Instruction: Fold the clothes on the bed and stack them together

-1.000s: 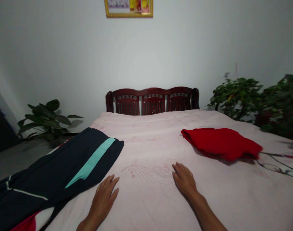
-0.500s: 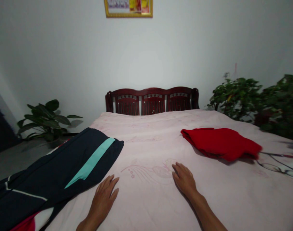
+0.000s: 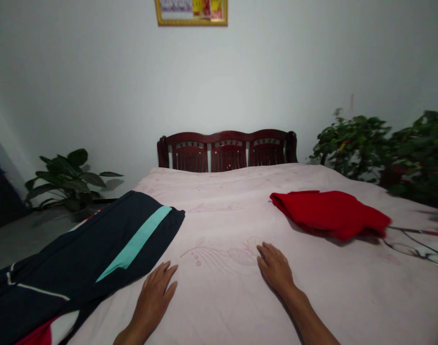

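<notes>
My left hand (image 3: 155, 292) lies palm down on the pale pink bedsheet (image 3: 219, 297), fingers stretched out and holding nothing. Just left of it is a dark navy garment (image 3: 107, 239) with a turquoise stripe and thin white piping; a white and red part shows at its lower edge. My right hand (image 3: 275, 267) also rests on the sheet with its fingers extended, on a printed flower pattern. Beyond it to the right lies a folded red cloth (image 3: 330, 213), apart from the hand.
A pair of eyeglasses (image 3: 408, 249) lies at the right, beside the red cloth. A dark wooden headboard (image 3: 229, 149) stands at the far end. Leafy plants (image 3: 351, 143) grow on the right, and a potted plant (image 3: 70, 179) stands on the left. A gold-framed picture (image 3: 192, 22) hangs above.
</notes>
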`<state>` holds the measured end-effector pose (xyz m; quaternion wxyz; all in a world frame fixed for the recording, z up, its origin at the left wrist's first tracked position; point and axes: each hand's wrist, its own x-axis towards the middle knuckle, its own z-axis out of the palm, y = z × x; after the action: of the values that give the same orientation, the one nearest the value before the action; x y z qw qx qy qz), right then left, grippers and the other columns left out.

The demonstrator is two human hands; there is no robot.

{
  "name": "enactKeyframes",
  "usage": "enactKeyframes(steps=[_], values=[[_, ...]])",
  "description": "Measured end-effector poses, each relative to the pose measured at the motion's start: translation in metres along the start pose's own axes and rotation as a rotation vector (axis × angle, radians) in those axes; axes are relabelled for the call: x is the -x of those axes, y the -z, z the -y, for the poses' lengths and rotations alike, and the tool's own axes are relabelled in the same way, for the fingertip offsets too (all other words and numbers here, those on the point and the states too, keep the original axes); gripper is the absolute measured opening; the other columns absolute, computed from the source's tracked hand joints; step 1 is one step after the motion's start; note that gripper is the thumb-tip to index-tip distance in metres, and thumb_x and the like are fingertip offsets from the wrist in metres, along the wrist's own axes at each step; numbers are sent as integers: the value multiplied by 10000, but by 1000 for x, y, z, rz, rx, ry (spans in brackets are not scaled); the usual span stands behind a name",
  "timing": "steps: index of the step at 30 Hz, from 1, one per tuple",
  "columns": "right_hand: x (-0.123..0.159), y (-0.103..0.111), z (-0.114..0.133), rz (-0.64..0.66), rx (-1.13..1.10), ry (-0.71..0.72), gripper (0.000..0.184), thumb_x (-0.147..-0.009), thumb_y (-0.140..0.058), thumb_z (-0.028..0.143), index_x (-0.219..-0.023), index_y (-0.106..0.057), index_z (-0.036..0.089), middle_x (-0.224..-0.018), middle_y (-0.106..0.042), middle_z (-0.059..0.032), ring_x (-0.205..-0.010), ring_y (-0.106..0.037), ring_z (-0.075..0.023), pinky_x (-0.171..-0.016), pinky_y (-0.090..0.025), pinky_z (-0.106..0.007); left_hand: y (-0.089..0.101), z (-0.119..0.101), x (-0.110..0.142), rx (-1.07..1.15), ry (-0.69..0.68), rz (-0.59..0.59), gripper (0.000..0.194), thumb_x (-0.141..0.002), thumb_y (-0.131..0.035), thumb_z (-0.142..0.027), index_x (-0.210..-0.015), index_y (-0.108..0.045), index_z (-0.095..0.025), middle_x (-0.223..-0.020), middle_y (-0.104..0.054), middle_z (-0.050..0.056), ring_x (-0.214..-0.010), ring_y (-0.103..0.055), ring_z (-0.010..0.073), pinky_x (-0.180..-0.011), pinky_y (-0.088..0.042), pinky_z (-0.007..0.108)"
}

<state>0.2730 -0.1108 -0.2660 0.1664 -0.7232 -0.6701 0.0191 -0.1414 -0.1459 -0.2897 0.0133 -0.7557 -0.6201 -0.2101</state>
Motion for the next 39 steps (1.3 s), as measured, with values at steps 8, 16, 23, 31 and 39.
enactKeyframes(steps=[8,16,23,31,39], values=[[0,3,3,10,4,-12,482,-960,-411,300,-1399,-581,192,-1520,-433,-44,-1442,-357,-244,-1226,-221,-417,2,-2,0,15,11,8,469,-970,-388,-370,-1374,-594,-250,-1471,-501,55,-1388,-430,223,-1152,-351,466],[1,4,3,7,-6,-13,479,-959,-411,307,-1393,-584,202,-1519,-436,-45,-1440,-360,-239,-1229,-218,-415,3,-2,0,4,13,20,472,-975,-373,-375,-1382,-585,-263,-1476,-494,41,-1396,-423,215,-1160,-346,454],[0,1,2,14,13,-9,480,-969,-397,309,-1403,-574,205,-1525,-428,-32,-1445,-350,-231,-1229,-211,-410,3,-1,1,2,12,31,481,-983,-362,-382,-1390,-580,-250,-1482,-489,43,-1397,-421,213,-1168,-338,455],[0,-2,0,-10,6,2,474,-961,-410,302,-1386,-588,195,-1508,-451,-46,-1432,-371,-236,-1227,-224,-422,1,0,0,0,14,27,475,-976,-376,-376,-1384,-585,-252,-1483,-488,44,-1401,-419,222,-1163,-343,468],[-1,-5,-2,-32,3,8,465,-957,-425,301,-1377,-596,200,-1506,-454,-46,-1430,-375,-236,-1226,-228,-422,1,1,2,-2,13,23,464,-978,-381,-371,-1384,-582,-267,-1482,-490,40,-1401,-420,221,-1161,-348,466]])
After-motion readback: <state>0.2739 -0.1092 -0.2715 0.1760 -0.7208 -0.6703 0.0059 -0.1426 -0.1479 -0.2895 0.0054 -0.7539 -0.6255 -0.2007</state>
